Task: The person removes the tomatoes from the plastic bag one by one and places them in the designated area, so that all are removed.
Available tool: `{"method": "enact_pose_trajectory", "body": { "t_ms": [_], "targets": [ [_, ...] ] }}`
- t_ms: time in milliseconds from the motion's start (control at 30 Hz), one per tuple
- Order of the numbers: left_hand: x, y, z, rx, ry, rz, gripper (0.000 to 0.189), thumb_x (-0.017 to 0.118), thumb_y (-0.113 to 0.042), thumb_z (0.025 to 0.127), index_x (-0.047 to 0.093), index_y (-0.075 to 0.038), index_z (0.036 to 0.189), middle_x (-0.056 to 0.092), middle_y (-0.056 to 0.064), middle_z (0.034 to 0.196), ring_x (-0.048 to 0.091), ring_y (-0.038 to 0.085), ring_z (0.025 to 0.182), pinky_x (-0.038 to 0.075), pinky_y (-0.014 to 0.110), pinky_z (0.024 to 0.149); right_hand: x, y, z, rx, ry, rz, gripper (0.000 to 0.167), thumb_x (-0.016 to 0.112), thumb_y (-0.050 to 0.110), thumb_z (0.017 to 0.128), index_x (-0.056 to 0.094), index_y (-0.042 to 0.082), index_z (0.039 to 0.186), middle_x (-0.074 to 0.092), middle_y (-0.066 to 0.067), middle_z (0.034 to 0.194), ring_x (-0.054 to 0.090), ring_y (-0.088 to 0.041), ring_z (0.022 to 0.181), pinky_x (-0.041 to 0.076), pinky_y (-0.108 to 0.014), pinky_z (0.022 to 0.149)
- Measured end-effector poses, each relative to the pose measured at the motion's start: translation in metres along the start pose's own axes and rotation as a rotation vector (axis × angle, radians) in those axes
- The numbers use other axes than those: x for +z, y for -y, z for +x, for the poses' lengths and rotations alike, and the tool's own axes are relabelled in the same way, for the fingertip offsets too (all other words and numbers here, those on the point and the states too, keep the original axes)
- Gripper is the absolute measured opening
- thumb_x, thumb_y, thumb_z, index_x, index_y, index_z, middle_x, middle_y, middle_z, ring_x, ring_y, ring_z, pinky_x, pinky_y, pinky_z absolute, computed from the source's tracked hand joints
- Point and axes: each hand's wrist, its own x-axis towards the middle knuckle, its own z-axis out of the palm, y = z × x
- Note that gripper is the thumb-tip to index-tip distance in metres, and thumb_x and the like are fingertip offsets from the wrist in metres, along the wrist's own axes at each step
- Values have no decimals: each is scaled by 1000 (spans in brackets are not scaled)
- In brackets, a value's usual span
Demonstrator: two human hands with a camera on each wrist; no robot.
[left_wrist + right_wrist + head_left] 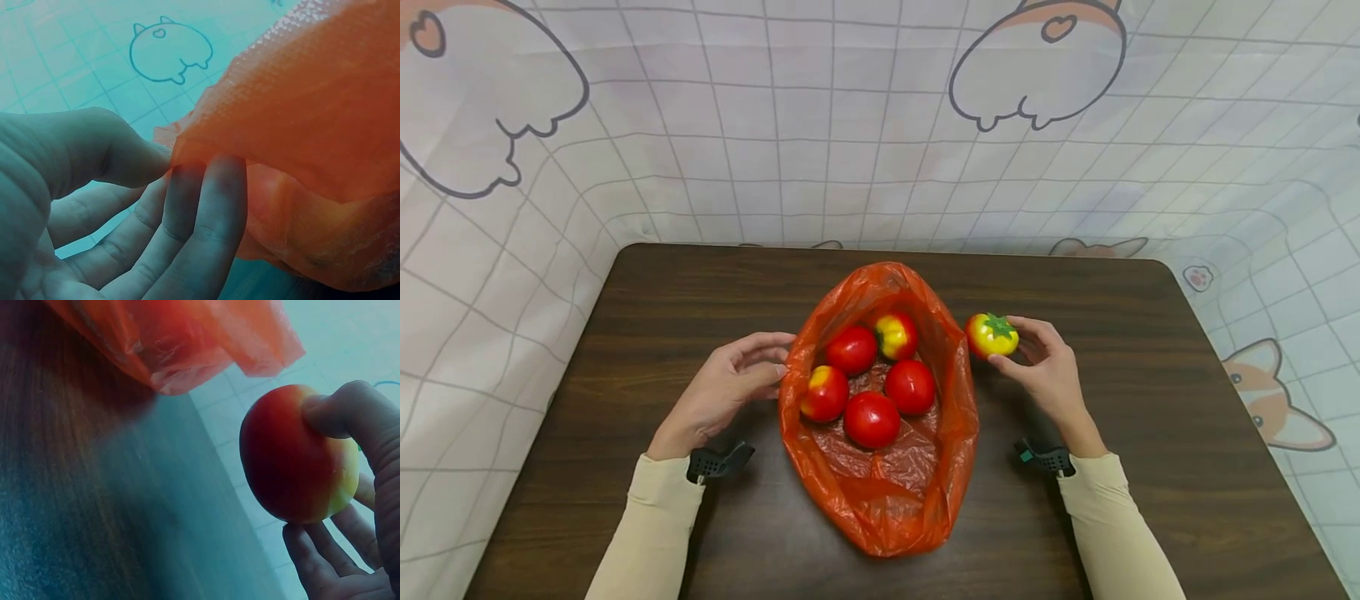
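An orange-red plastic bag stands open on the table, with several red and yellow tomatoes, one of them a plain red tomato, inside. My left hand pinches the bag's left rim between thumb and fingers; the left wrist view shows the thumb against the film and fingertips behind it. Just right of the bag, my right hand holds a red-yellow tomato with a green leafy top. Thumb and fingertips grip it from opposite sides, apart from the bag.
The dark wooden table carries the bag. Behind it and at both sides hangs a white gridded cloth with cartoon corgi prints. Dark wrist straps with small devices sit on both wrists.
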Motion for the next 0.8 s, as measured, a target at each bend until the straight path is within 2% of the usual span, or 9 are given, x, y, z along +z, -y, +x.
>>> {"method": "enact_pose_trajectory", "body": {
  "t_ms": [333, 633, 800],
  "targets": [
    [0, -1, -1, -6, -5, 2, 50, 68, -19, 100, 52, -9, 147, 65, 5, 124, 73, 14, 105, 64, 32, 90, 1, -7, 0, 45, 12, -79, 55, 83, 7, 86, 62, 4, 137, 54, -12, 134, 59, 7, 117, 47, -4, 100],
    [-1, 0, -1, -2, -7, 9, 50, 68, -19, 100, 52, -9, 146, 65, 5, 124, 73, 14, 106, 64, 32, 89, 0, -10, 1, 90, 23, -140, 57, 85, 14, 86, 62, 9, 138, 57, -8, 136, 57, 9, 117, 49, -9, 102],
    [-2, 1, 0, 4, -4, 3, 50, 68, -18, 100, 51, -8, 147, 65, 4, 123, 73, 14, 106, 64, 35, 90, -1, -14, 2, 129, 33, -173, 57, 84, 19, 87, 61, 11, 139, 56, -8, 137, 56, 5, 119, 49, -12, 104]
  ]
}}
